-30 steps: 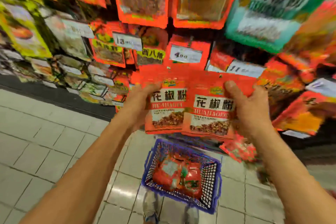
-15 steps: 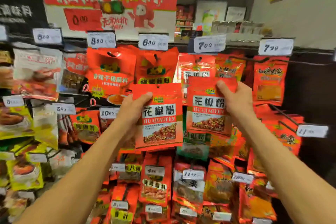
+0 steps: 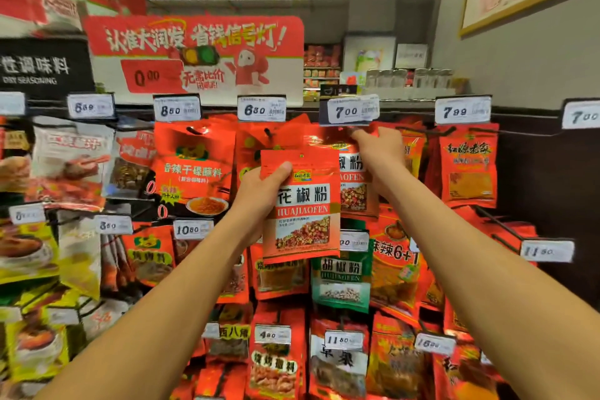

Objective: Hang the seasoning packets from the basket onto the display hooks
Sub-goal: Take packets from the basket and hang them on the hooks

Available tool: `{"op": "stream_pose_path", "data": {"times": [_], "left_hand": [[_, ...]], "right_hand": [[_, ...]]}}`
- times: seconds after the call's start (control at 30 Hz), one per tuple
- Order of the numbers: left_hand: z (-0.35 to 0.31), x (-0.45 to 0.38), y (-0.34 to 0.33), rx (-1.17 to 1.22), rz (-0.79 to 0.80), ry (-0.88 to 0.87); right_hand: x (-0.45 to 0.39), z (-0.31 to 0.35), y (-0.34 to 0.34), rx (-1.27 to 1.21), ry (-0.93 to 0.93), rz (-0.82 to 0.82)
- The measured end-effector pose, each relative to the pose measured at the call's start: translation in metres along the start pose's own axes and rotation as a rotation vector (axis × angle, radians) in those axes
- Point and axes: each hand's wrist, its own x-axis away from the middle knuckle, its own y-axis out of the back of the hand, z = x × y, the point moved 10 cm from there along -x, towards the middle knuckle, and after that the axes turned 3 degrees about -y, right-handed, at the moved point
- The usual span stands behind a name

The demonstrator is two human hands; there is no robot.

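Observation:
My left hand (image 3: 259, 191) grips a red seasoning packet (image 3: 303, 214) printed HUAJIAOFEN by its upper left corner, upright in front of the display. My right hand (image 3: 378, 148) pinches the top of a second red packet of the same kind (image 3: 352, 191), raised up against the hook under the 7.00 price tag (image 3: 352, 111). That packet is partly covered by the first packet and by my hand. The hook's tip is hidden behind my fingers. The basket is out of view.
The display wall carries several rows of hanging packets on hooks with price tags, such as 8.80 (image 3: 177, 110), 6.80 (image 3: 261, 109) and 7.99 (image 3: 462, 111). A green packet (image 3: 341, 279) hangs below my hands. A red promotional sign (image 3: 194, 55) stands above.
The view tilted up from the basket to the top row. My right hand lifted its packet up to the 7.00 hook. My left hand kept its packet lower, in front of the display.

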Motion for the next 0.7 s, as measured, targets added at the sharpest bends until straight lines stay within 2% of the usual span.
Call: {"op": "stream_pose_path", "data": {"times": [0.27, 0.7], "left_hand": [[0.008, -0.011, -0.004, 0.000, 0.011, 0.008], [0.011, -0.013, -0.005, 0.049, 0.052, -0.017]], "right_hand": [[-0.002, 0.010, -0.002, 0.086, 0.051, -0.060], [-0.003, -0.002, 0.005, 0.061, 0.067, -0.142]]}}
